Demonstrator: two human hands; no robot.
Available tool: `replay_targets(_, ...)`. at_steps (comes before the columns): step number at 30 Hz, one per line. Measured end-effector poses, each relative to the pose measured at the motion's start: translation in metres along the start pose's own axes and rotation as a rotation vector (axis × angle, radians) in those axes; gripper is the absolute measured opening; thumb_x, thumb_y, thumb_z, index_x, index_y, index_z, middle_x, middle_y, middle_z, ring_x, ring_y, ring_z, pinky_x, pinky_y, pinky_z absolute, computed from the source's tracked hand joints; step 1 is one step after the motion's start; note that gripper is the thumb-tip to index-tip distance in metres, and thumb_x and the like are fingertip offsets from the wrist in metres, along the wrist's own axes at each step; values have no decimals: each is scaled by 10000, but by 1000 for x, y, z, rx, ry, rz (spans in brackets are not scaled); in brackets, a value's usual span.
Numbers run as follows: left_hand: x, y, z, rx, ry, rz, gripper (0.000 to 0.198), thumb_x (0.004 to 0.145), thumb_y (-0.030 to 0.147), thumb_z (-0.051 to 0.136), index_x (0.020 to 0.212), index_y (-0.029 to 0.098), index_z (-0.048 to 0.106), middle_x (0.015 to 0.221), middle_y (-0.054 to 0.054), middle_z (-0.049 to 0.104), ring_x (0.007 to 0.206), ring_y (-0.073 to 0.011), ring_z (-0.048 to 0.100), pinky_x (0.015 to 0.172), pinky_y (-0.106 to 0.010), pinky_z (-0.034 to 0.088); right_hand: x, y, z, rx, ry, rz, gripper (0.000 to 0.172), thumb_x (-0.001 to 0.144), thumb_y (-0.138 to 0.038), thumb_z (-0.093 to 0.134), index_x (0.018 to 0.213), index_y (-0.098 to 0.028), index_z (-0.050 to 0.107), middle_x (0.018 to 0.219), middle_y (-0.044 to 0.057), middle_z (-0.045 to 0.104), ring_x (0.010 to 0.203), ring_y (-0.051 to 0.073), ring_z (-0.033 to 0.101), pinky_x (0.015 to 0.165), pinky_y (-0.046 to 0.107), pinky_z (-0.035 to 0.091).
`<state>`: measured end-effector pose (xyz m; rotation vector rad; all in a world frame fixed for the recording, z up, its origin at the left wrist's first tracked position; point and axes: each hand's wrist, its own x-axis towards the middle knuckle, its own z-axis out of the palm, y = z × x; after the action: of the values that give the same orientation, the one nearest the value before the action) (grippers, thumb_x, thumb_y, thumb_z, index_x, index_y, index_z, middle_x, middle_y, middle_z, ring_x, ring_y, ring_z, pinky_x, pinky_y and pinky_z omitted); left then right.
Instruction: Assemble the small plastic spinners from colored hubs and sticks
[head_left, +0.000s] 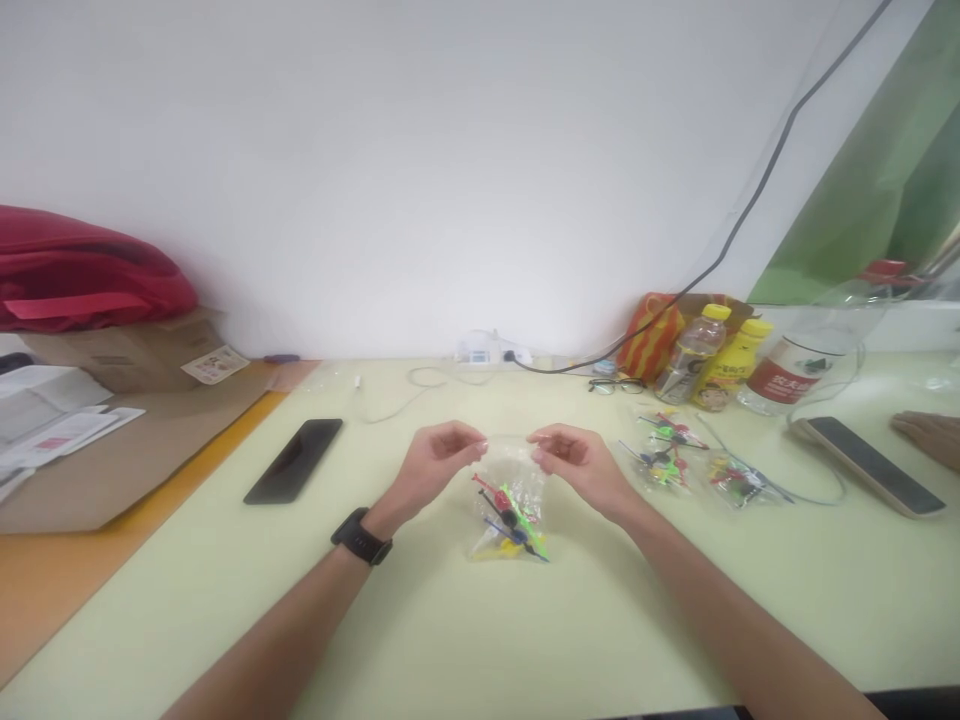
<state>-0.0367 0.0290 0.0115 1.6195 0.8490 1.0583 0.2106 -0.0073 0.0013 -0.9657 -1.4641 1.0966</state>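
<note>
fingers [471,455] of l hand [436,466] & r hand [583,468] pinched together, each on a side of the clear bag's [517,462] top. bag's abt mid-counter [420,630], btwn front & back edges; colored plastic pcs [508,518] inside, maybe toy parts, hard to tell thru film. blk phone [294,460] toward counter's l edge. more bags [664,462] to r, bottles [720,372] nr back r corner.

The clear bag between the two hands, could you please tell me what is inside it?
The clear bag holds small pieces in red, black, green, blue and yellow. They overlap, so whatever is covered by the top ones, and the exact count, cannot be seen.
</note>
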Motion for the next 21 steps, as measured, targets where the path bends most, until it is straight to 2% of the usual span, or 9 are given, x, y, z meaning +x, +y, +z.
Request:
replay_targets(4, 0, 1, -3, -23, -83, -45, 288, 804, 362, 825, 988, 160, 734, 932, -74, 750, 861, -200, 696, 810, -326, 565, 1, 0, -5, -22, -8, 8, 319, 801, -472, 791, 1002, -226, 771, 779, 26, 663, 712, 174, 590, 676, 326, 505)
replay_targets(6, 0, 0, -4, -32, -84, -59, 325, 783, 352, 844, 1022, 158, 740, 935, -80, 756, 856, -212, 710, 814, -342, 579, 2, 1, -6, -7, -13, 18, 303, 797, -460, 792, 991, -228, 787, 790, 33, 681, 713, 175, 585, 675, 327, 503)
replay_targets(11, 1, -2, -5, -43, -74, -20, 201, 803, 329, 826, 898, 155, 787, 883, -86, 766, 812, -202, 699, 776, -321, 570, 3, 8, -8, 90, -37, 36, 216, 791, -378, 783, 943, -231, 827, 800, 37, 683, 724, 169, 564, 700, 327, 478)
replay_targets(15, 1, -4, -7, -42, -61, -33, 148, 830, 301, 792, 881, 163, 804, 876, -93, 777, 823, -207, 700, 790, -321, 553, 3, 11, -9, 146, -52, 23, 132, 813, -299, 740, 883, -240, 836, 846, 42, 677, 749, 168, 562, 714, 327, 457)
replay_targets(18, 1, -4, -6, -106, -24, -47, 128, 835, 270, 756, 879, 159, 803, 877, -92, 773, 834, -215, 697, 789, -324, 548, 2, 8, -9, 130, -58, -7, 152, 842, -274, 700, 896, -239, 838, 854, 45, 663, 762, 173, 565, 742, 334, 458)
replay_targets(21, 1, -4, -2, -180, -13, -41, 194, 871, 306, 700, 862, 138, 798, 886, -111, 764, 831, -219, 688, 780, -333, 545, 0, 4, -8, 93, -62, -38, 202, 894, -332, 659, 883, -230, 833, 868, 59, 665, 794, 192, 584, 776, 350, 471)
